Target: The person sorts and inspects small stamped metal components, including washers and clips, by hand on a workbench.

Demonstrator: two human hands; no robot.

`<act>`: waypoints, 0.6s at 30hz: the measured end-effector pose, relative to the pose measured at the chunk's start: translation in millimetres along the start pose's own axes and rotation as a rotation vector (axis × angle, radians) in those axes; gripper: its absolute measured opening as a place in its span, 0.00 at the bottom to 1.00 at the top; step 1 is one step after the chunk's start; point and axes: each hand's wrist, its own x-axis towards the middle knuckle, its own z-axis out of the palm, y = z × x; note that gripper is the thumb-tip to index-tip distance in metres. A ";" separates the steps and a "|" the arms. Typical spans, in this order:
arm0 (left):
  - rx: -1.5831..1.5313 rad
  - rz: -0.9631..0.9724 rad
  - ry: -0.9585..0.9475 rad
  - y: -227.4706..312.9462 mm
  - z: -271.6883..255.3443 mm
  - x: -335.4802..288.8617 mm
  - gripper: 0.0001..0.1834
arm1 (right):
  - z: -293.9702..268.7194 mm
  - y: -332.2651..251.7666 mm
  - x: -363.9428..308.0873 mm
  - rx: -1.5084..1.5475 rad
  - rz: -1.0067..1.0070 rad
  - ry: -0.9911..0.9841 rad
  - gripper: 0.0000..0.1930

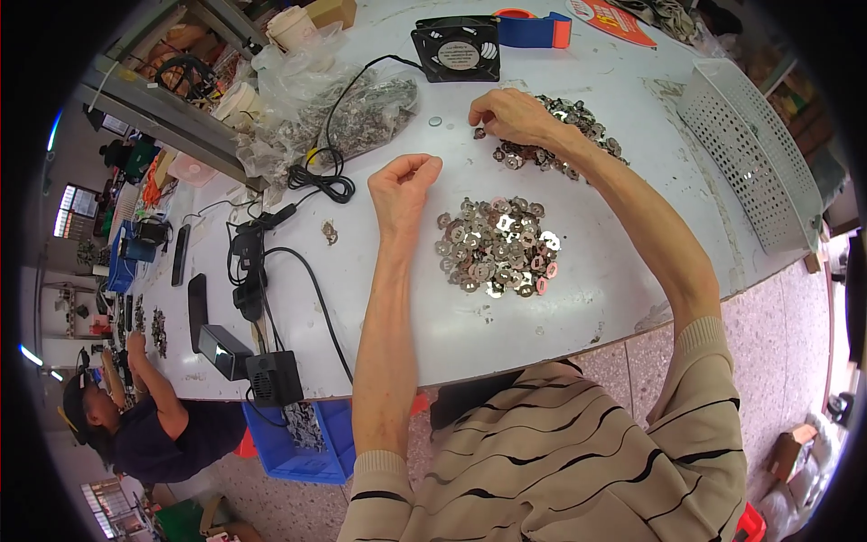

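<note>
My left hand [404, 191] is closed, thumb and fingertips pressed together above the white tabletop; what it holds, if anything, is hidden. Left of the far pile of small round metal parts [596, 134], my right hand [522, 119] curls its fingers closed. A small dark metal part [480, 133] shows right at those fingertips; whether they grip it I cannot tell. Nearer to me, between my forearms, lies a second pile of shiny slotted metal discs [492, 248], a few with a reddish tint.
A black fan [456, 50] stands at the back, beside a blue tape dispenser [533, 32]. Clear plastic bags of metal parts [361, 113] and black cables [321, 185] lie left. A white perforated basket [754, 154] stands right. Another person [149, 420] works far left.
</note>
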 end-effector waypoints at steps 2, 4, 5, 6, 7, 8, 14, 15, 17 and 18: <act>0.015 0.012 0.000 -0.4 -0.2 -0.5 0.08 | 0.6 -3.0 -4.7 -0.008 -0.015 -0.007 0.07; 0.030 0.027 0.001 -2.0 -0.7 -0.5 0.08 | 0.2 -7.5 -8.0 -0.016 -0.033 -0.012 0.06; 0.032 0.032 -0.004 -3.0 -1.1 -1.2 0.08 | -0.6 -9.8 -9.2 -0.023 -0.004 -0.031 0.06; 0.034 0.037 -0.008 -2.5 -1.0 -1.4 0.08 | -1.0 -10.9 -10.4 -0.030 0.025 -0.050 0.06; 0.035 0.039 -0.010 -2.2 -0.7 -1.6 0.08 | -1.6 -11.6 -13.0 -0.030 0.026 -0.046 0.06; 0.028 0.027 -0.017 -2.3 -0.1 -2.0 0.08 | -2.5 -11.7 -16.9 0.043 0.004 0.026 0.06; 0.017 0.093 -0.116 9.2 7.7 -10.8 0.10 | -12.6 -32.9 -54.5 0.638 0.075 0.060 0.05; -0.017 0.135 -0.162 11.7 10.5 -13.1 0.11 | -13.0 -36.3 -60.8 0.791 0.110 0.034 0.05; -0.018 0.129 -0.202 11.1 13.2 -16.0 0.12 | -11.3 -39.3 -69.2 0.856 0.147 0.010 0.05; -0.020 0.127 -0.241 11.7 14.5 -16.7 0.13 | -9.4 -39.5 -72.2 0.920 0.150 0.010 0.05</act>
